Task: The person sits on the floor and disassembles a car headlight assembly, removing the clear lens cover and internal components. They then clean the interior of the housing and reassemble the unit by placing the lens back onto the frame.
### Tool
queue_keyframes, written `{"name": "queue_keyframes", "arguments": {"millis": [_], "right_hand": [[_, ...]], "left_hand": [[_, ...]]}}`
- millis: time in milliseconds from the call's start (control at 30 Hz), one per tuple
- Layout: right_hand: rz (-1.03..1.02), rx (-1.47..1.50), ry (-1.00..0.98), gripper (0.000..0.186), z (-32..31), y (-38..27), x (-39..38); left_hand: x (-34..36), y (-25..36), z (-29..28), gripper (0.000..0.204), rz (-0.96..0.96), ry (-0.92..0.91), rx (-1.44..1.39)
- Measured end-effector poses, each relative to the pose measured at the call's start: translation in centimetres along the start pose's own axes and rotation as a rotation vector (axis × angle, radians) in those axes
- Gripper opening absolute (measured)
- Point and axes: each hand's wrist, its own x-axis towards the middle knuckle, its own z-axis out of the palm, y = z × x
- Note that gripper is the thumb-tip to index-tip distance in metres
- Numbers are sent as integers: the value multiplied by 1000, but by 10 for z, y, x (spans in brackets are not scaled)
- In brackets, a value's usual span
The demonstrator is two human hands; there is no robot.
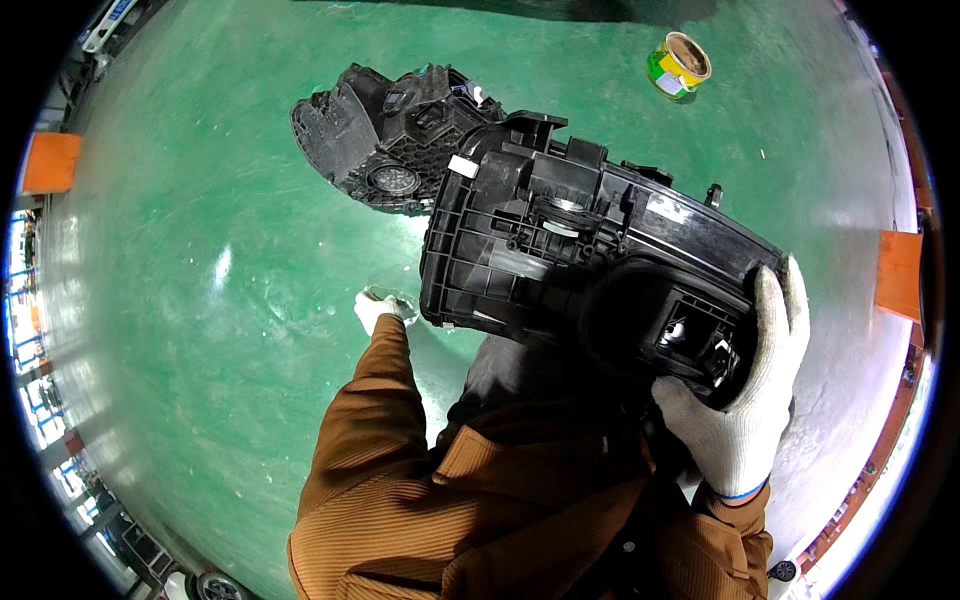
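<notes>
Right hand [745, 415] clasping one end of black lamp housing [600, 240]; other end near left hand [380, 306], curled, can't tell from here whether pinching clear piece [406, 297]. Second lamp [410, 140] beyond left hand, on floor [240, 350].

The shiny green floor [230, 330] before you
Ahead of you and to the left lies an irregular black plastic part [412, 125] with a honeycomb-patterned section [424, 156] and a round insert [394, 179]; well apart, farther off to your right, stands a round yellow-and-green bucket [667, 72].
</notes>
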Motion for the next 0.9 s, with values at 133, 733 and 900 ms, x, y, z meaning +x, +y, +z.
{"name": "queue_keyframes", "arguments": {"millis": [133,733,900], "right_hand": [[-10,1,-7,114,-1,3,1],[-47,-18,-6,112,1,3,6],[-51,-16,15,112,6,3,6]], "left_hand": [[-38,53,-23,55,-70,105,490],[74,-70,-59,96,-512,-338,-276],[89,-75,-108,30,-580,-238,-1099]]}}
